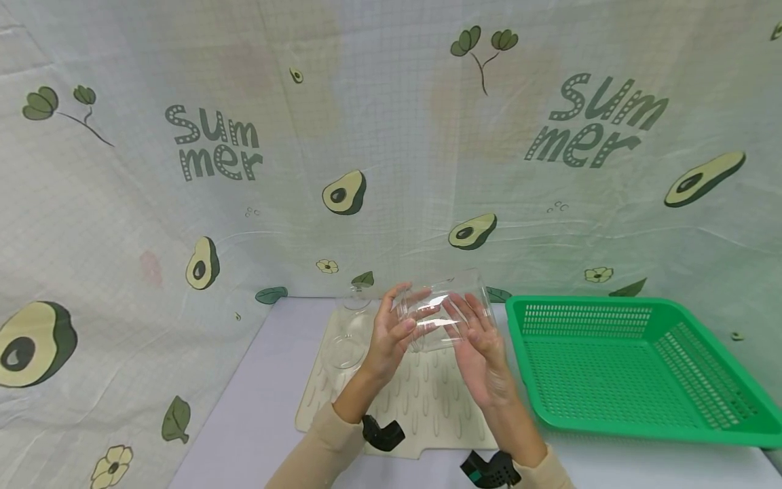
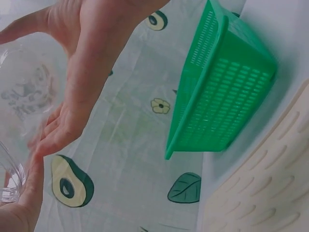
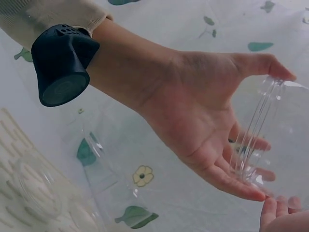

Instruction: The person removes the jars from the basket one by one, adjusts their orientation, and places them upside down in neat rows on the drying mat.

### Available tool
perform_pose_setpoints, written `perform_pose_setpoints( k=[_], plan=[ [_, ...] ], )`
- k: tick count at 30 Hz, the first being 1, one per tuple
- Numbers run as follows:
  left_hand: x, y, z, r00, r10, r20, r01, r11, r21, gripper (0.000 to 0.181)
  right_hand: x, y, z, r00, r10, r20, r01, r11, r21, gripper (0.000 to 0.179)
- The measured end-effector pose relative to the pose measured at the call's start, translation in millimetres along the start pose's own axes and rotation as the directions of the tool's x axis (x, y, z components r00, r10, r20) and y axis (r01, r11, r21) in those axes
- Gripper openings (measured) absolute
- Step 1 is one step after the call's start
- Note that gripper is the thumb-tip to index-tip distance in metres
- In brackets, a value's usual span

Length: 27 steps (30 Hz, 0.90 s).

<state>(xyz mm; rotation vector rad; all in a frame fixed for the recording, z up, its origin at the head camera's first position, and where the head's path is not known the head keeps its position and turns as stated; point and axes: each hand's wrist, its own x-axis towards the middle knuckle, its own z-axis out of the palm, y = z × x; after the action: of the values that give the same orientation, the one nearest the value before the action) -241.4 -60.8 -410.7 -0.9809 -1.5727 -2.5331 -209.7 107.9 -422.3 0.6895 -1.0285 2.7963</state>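
In the head view a clear see-through jar is held up on its side above the mat, its ringed neck toward the left. My left hand grips the neck end, thumb in front and fingers showing through the wall. At the other end my right hand holds the base, its fingers spread behind the jar. The right wrist view shows the left hand with thumb and fingers around the ringed neck. In the left wrist view the right hand spans the jar's base between thumb and fingers.
Clear containers stand on the left part of a cream ridged mat. To the right is a green perforated basket on the pale table. Behind hangs a printed cloth with avocados. Black devices sit at both wrists.
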Motion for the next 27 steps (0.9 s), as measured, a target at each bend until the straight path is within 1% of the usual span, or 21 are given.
perform_pose_setpoints(
  k=[2, 7, 10, 14, 16, 18, 20, 23, 25, 27],
  plan=[
    [0.2, 0.7, -0.2, 1.000, -0.003, 0.009, 0.003, 1.000, 0.006, 0.082, 0.0, 0, -1, 1.000, -0.001, 0.007, 0.001, 1.000, -0.001, 0.061],
    [0.4, 1.5, -2.2, 0.999, -0.013, 0.036, 0.012, 1.000, 0.027, 0.087, 0.5, -1, -3, 0.999, -0.020, 0.037, 0.020, 1.000, 0.005, 0.057],
    [0.4, 2.6, -4.7, 0.999, -0.020, 0.046, 0.017, 0.998, 0.055, 0.089, 1.3, -2, -5, 0.999, -0.027, 0.045, 0.026, 0.999, 0.020, 0.058],
    [-0.1, 6.6, -9.1, 0.999, -0.032, 0.031, 0.027, 0.988, 0.155, 0.091, 2.2, -4, -6, 0.999, -0.028, 0.036, 0.027, 0.999, 0.024, 0.063],
    [-0.3, 9.7, -11.4, 0.999, -0.038, 0.015, 0.033, 0.975, 0.218, 0.091, 2.7, -6, -6, 0.999, -0.031, 0.033, 0.030, 0.999, 0.022, 0.063],
    [-0.3, 12.8, -13.8, 0.999, -0.036, 0.002, 0.035, 0.965, 0.260, 0.092, 3.4, -8, -7, 0.999, -0.040, 0.031, 0.039, 0.999, 0.029, 0.063],
    [0.2, 16.1, -16.3, 1.000, -0.025, 0.004, 0.023, 0.959, 0.281, 0.093, 4.3, -10, -8, 0.998, -0.051, 0.038, 0.050, 0.998, 0.027, 0.058],
    [0.5, 21.1, -21.0, 1.000, 0.009, 0.023, -0.016, 0.950, 0.312, 0.095, 5.7, -13, -11, 0.997, -0.068, 0.046, 0.066, 0.997, 0.034, 0.049],
    [0.5, 24.8, -25.0, 0.999, 0.035, 0.039, -0.047, 0.937, 0.346, 0.093, 6.5, -14, -13, 0.996, -0.076, 0.046, 0.075, 0.997, 0.031, 0.044],
    [-0.2, 29.3, -29.1, 0.998, 0.053, 0.044, -0.066, 0.919, 0.389, 0.092, 7.1, -15, -14, 0.996, -0.083, 0.038, 0.082, 0.996, 0.032, 0.041]
  ],
)
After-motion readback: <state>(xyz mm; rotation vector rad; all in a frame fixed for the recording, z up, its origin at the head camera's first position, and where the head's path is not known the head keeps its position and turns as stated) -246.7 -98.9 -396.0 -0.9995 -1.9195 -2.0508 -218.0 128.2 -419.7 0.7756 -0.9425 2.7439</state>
